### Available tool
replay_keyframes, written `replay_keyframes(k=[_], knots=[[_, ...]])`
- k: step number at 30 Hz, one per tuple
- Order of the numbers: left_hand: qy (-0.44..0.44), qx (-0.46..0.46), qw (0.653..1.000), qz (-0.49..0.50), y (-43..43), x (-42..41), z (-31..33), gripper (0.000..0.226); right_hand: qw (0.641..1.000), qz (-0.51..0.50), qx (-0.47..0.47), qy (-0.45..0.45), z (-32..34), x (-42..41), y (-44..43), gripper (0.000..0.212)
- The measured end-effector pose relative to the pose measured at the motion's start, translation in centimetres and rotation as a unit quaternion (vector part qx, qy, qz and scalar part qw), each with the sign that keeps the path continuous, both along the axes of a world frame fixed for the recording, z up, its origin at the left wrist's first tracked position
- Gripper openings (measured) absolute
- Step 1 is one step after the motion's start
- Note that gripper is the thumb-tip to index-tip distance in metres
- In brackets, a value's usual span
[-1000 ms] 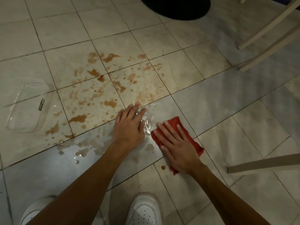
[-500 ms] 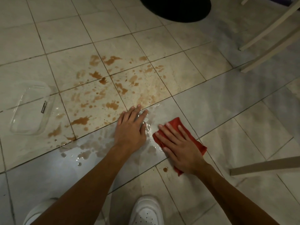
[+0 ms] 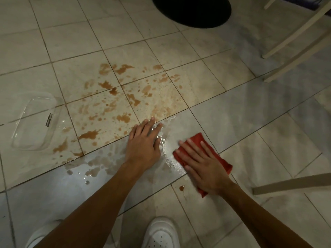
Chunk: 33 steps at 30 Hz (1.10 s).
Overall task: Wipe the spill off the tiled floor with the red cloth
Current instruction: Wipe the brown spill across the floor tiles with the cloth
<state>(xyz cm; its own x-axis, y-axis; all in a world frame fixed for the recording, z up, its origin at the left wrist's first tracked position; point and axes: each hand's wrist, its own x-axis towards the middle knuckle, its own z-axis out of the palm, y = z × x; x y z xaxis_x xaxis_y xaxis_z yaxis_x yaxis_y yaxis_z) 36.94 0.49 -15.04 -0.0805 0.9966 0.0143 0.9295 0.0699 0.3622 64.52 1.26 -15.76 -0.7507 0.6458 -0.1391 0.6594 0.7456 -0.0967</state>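
Observation:
A brown spill [image 3: 123,102] spreads in splashes over several pale floor tiles [image 3: 206,77], with wet patches nearer me at its lower edge. The red cloth [image 3: 197,138] lies flat on the floor to the right of the spill. My right hand [image 3: 206,163] presses on it with straight fingers and covers most of it. My left hand [image 3: 145,144] rests flat on the wet tile just left of the cloth, fingers pointing at the spill. A wet foamy streak [image 3: 167,153] lies between the two hands.
A clear plastic container [image 3: 34,122] lies on the floor at the left. A black round mat [image 3: 193,9] is at the top. Pale wooden chair legs [image 3: 293,43] stand at the upper right and a wooden bar [image 3: 293,182] at the right. My white shoes [image 3: 161,233] are below.
My right hand has slid the red cloth a little to the right, leaving a wet streak. My left hand stays flat on the floor.

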Motion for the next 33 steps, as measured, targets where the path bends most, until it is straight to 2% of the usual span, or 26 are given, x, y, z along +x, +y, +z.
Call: replay_keyframes(k=[3, 5, 9, 11, 13, 16, 18, 23, 25, 30, 33], knots=[[-0.011, -0.006, 1.0, 0.008, -0.2, 0.3, 0.0, 0.055, 0.993, -0.119, -0.007, -0.002, 0.5, -1.7, 1.3, 0.063], [-0.015, -0.01, 1.0, 0.015, -0.3, 0.5, 0.1, 0.055, 0.99, -0.144, -0.01, 0.004, 0.6, -3.5, 1.0, 0.063], [-0.014, -0.019, 1.0, 0.01, -0.6, 0.5, 0.2, 0.055, 1.0, 0.002, -0.007, -0.003, -0.6, -2.1, -1.7, 0.062], [-0.012, -0.021, 1.0, 0.003, -0.7, 0.3, 0.3, 0.056, 0.999, 0.036, -0.01, -0.007, -0.5, 0.1, -2.0, 0.061], [-0.011, -0.023, 1.0, 0.001, -0.9, 0.2, 0.4, 0.056, 1.0, -0.005, -0.005, -0.006, -0.1, 1.1, -1.2, 0.062], [-0.012, -0.023, 1.0, 0.009, -1.3, 0.6, 0.6, 0.056, 0.99, -0.141, -0.01, 0.002, 0.5, -1.1, 0.4, 0.063], [-0.012, -0.025, 0.999, 0.015, -1.5, 0.9, 0.7, 0.057, 0.986, -0.164, -0.017, 0.013, 0.6, -3.4, 0.2, 0.063], [-0.015, -0.021, 1.0, 0.011, -1.8, 0.7, 0.7, 0.056, 1.0, 0.023, 0.014, -0.008, -1.1, -1.0, -4.3, 0.063], [-0.016, -0.016, 1.0, 0.006, -1.8, 0.7, 0.6, 0.056, 0.999, 0.041, 0.019, -0.01, -1.0, 1.2, -4.4, 0.062], [-0.018, -0.011, 0.999, 0.025, -1.9, 1.4, 0.6, 0.056, 0.988, -0.152, 0.005, 0.004, 0.1, -1.1, -3.5, 0.063], [-0.017, -0.009, 0.999, 0.027, -2.0, 1.4, 0.5, 0.056, 0.987, -0.158, -0.002, 0.015, -0.4, -3.6, -5.6, 0.064]])
